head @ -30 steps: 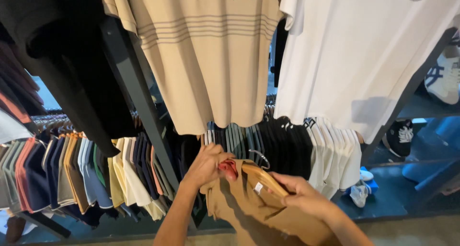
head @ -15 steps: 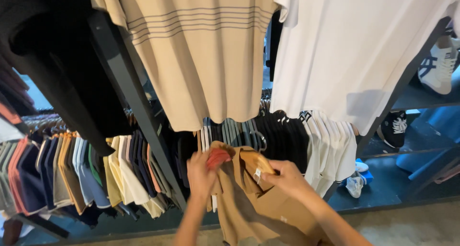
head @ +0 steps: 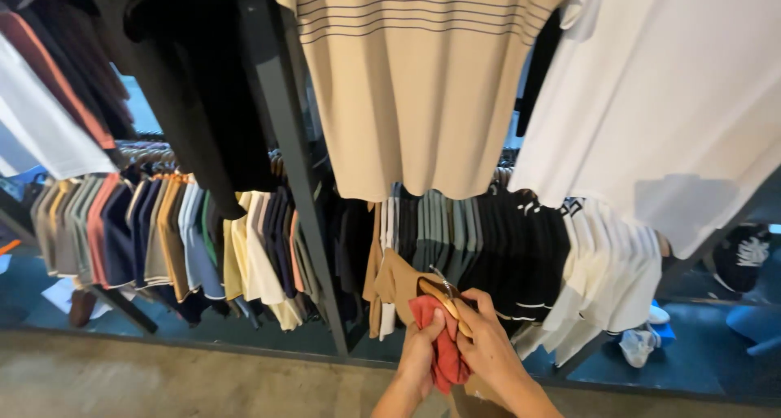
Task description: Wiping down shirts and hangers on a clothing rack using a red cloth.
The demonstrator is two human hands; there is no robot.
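Gripping w/ both hands: left hand is closed on a red cloth, fingers curled over its top, and right hand is closed round the wooden hanger that carries a tan shirt. Cloth sits bunched between the two hands, touching both, just below the hanger's metal hook.

Vs half a sec ago: the cloth was a small red patch at the shirt's collar w/ the tan shirt spread wide under the hands; now the cloth is pulled down into a wad in the left hand and most of the shirt has dropped out of view at the bottom edge. View also tipped up, so hands sit lower in frame.

Behind: lower rail of dark shirts, a big beige striped shirt and a white tee hanging above, grey upright post to the left
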